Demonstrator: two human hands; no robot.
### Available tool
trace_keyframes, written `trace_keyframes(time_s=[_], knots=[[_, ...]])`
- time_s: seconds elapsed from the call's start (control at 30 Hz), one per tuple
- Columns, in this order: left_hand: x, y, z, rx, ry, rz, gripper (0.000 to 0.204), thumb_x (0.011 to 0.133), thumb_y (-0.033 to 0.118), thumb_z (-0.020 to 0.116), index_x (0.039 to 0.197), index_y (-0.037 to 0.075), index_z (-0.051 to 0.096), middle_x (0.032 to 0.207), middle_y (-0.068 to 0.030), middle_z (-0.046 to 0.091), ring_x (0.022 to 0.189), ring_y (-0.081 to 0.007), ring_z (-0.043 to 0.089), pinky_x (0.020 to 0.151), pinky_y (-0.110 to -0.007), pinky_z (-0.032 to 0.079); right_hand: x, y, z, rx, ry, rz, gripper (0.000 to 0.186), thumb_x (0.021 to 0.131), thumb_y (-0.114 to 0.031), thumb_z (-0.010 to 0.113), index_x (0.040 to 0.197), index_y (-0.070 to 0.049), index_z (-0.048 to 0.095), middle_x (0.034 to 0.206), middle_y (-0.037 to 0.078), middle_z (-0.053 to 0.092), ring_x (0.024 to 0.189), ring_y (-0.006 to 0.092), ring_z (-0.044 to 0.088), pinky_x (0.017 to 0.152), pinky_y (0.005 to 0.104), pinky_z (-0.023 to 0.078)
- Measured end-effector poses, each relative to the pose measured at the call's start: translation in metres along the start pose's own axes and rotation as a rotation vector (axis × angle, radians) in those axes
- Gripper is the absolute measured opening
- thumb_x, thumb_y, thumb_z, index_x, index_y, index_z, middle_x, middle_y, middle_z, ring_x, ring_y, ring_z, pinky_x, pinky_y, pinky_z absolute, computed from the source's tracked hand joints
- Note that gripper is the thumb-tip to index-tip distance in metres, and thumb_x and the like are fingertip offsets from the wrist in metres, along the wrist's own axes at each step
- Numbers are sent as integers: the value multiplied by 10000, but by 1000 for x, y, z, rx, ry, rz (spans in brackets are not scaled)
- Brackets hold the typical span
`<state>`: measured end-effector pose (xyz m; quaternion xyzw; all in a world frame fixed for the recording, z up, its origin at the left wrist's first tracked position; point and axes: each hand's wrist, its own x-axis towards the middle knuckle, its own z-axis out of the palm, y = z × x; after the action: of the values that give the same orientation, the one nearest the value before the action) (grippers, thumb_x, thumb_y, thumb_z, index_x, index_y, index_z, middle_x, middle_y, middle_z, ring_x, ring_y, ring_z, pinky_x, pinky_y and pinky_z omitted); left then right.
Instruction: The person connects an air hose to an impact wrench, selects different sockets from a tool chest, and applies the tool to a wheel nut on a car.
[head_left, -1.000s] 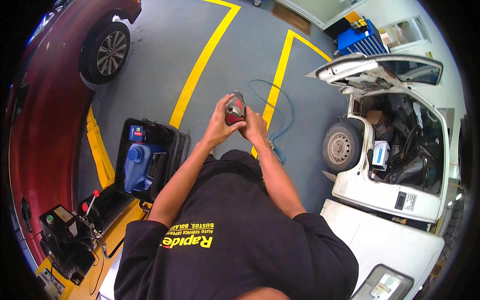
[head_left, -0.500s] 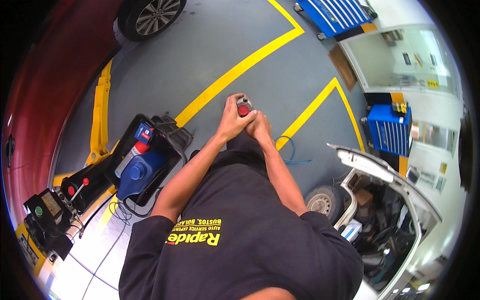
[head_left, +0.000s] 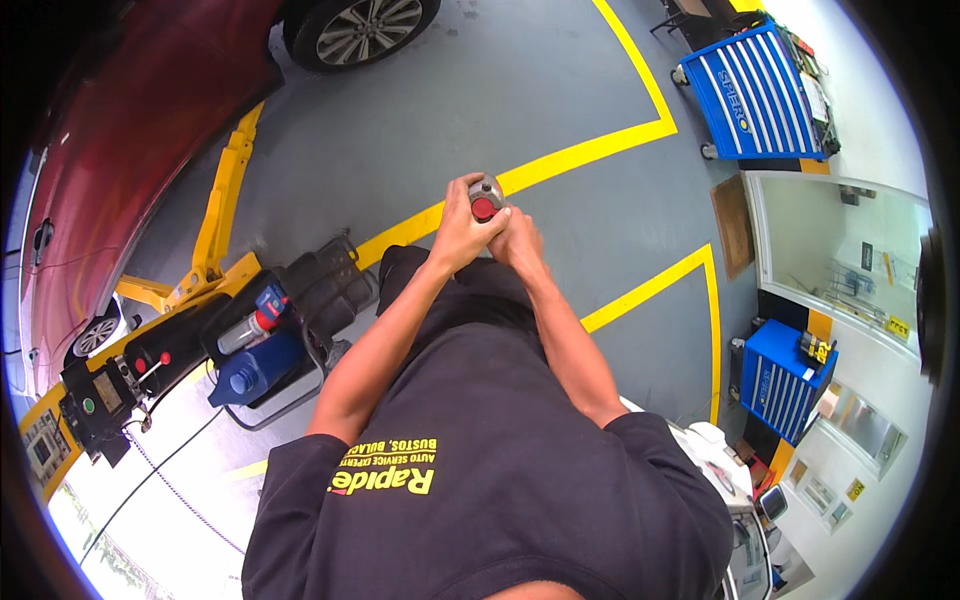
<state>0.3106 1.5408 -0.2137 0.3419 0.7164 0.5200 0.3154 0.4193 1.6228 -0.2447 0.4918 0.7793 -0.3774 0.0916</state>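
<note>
In front of my waist, both hands are closed round a grey metal part with a round red cap (head_left: pixel 484 209). My left hand (head_left: pixel 460 228) wraps its left side, fingers over the far edge and thumb close to the cap. From the right and near side, my right hand (head_left: pixel 519 243) grips it, fingers curled and touching the left thumb. Most of the part's body is hidden under my palms, so its exact kind does not show.
To the left, a black cart (head_left: pixel 320 365) holds a blue jug (head_left: pixel 262 368) and a red-topped bottle. Beyond are a yellow lift arm (head_left: pixel 222 200) and red car (head_left: pixel 140 110). Blue tool chests (head_left: pixel 790 385) line the right wall; a white vehicle (head_left: pixel 715 455) stands lower right.
The surroundings have swung clockwise in view, as I turned left. More of the red car shows and less of the white vehicle. Both hands keep their hold on the grey part.
</note>
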Motion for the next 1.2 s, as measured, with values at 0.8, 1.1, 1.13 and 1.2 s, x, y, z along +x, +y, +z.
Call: trace_keyframes(time_s=[0.8, 1.1, 1.13, 1.2], knots=[[179, 8, -96, -66, -4, 83, 812, 771, 303, 811, 1424, 41, 404, 1385, -211, 451, 1303, -365, 470, 1118, -445, 384, 153, -133, -41, -18, 80, -4, 317, 856, -222, 638, 1101, -21, 636, 1029, 267, 700, 1014, 467, 652, 858, 533, 520], [219, 9, -156, -86, -86, 280, 680, 795, 240, 831, 1357, 86, 480, 1390, -152, 494, 1292, -329, 502, 1097, -427, 412, 167, -206, -55, -43, 114, 15, 331, 862, -221, 649, 1118, -13, 633, 1048, 260, 696, 1027, 460, 650, 873, 530, 514], [223, 10, -158, -90, -72, 277, 679, 793, 243, 833, 1352, 83, 482, 1383, -151, 499, 1283, -329, 508, 1092, -426, 416, 169, -209, -57, -46, 111, 20, 328, 866, -220, 645, 1118, -11, 632, 1046, 260, 696, 1029, 460, 650, 875, 530, 513], [227, 8, -159, -100, -38, 259, 677, 789, 250, 837, 1343, 75, 487, 1370, -149, 509, 1266, -329, 520, 1080, -425, 425, 174, -217, -58, -50, 98, 22, 324, 871, -217, 638, 1117, -6, 632, 1044, 261, 696, 1032, 458, 650, 878, 529, 513]])
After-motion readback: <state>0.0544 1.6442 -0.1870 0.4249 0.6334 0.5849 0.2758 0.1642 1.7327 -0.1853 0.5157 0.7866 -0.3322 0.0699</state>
